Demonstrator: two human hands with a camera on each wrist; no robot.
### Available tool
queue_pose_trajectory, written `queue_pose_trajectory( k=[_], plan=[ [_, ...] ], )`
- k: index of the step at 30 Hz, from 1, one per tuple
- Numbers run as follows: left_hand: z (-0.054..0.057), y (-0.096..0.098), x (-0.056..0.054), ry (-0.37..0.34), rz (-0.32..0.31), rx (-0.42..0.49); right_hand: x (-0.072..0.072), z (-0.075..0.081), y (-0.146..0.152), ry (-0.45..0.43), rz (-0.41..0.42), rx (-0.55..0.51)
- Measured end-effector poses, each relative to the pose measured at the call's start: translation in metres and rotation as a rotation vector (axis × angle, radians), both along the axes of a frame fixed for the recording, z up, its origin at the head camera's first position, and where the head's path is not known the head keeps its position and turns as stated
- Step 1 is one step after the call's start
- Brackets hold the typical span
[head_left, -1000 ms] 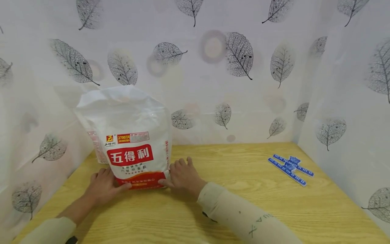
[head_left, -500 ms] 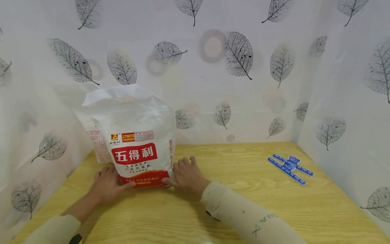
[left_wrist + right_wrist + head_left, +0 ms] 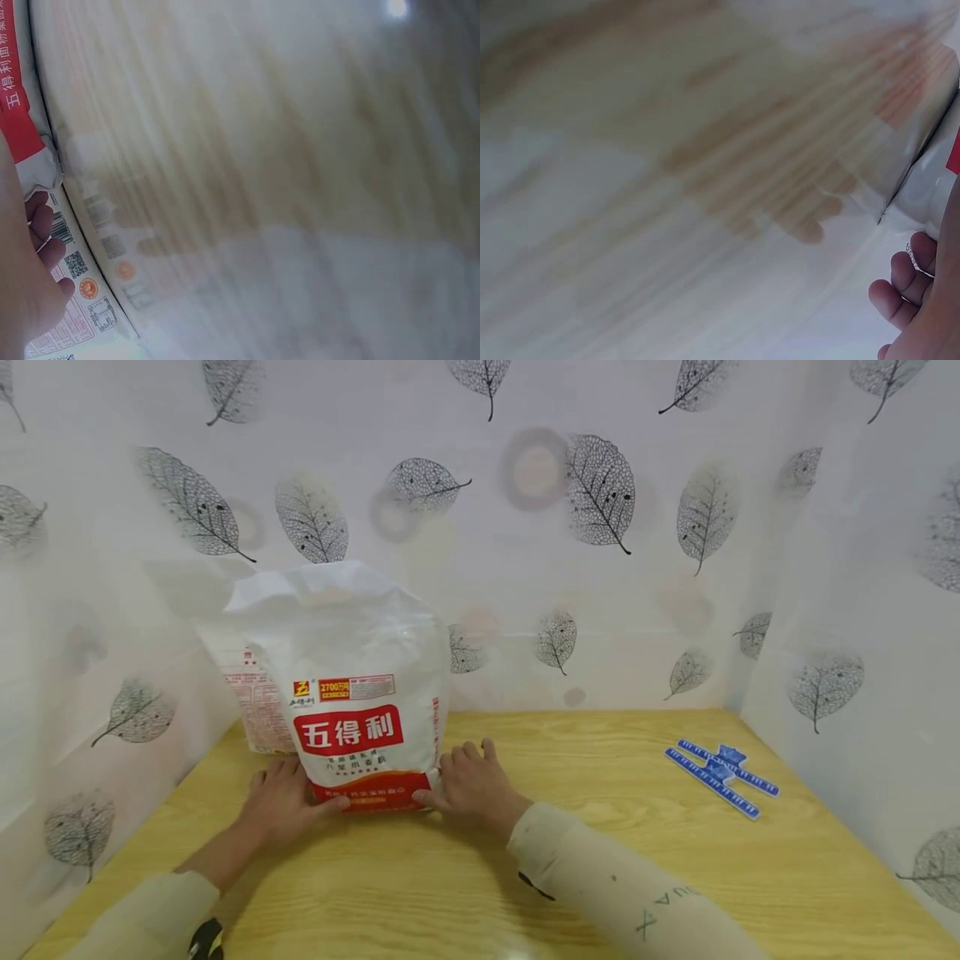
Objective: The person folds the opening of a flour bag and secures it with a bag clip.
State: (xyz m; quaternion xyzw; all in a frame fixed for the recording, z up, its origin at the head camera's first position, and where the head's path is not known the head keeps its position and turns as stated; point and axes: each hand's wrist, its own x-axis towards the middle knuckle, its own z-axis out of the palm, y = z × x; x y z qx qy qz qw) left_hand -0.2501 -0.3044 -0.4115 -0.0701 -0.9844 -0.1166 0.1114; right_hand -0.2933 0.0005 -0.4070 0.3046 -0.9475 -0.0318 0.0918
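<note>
A white bag of flour [image 3: 348, 643] with red print stands upright on the left part of the table in the head view. At its lower left corner my left hand [image 3: 281, 806] grips it, thumb across the red front and fingers along the side. My right hand [image 3: 480, 785] holds the lower right corner, thumb on the front. Behind it, to the left, a second white bag [image 3: 262, 706] with pink print shows partly. The left wrist view catches my left fingers [image 3: 51, 253] beside printed codes; my right fingers [image 3: 904, 277] are curled in the right wrist view.
Two blue ruler-shaped clips [image 3: 723, 772] lie together at the right of the wood-grain table [image 3: 600, 852]. A pale leaf-patterned sheet [image 3: 525, 552] walls in the back and both sides.
Both hands have shifted the front flour bag to the right and slightly back. More of the second bag's printed side shows behind it. The clips have stayed in place.
</note>
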Motion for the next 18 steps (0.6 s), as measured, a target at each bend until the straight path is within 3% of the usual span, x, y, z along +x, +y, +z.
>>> queue_pose_trajectory(
  k=[18],
  plan=[
    [-0.004,0.015,-0.009,0.021,-0.010,0.017,-0.004,-0.001,0.017,0.026,0.001,-0.007]
  ],
)
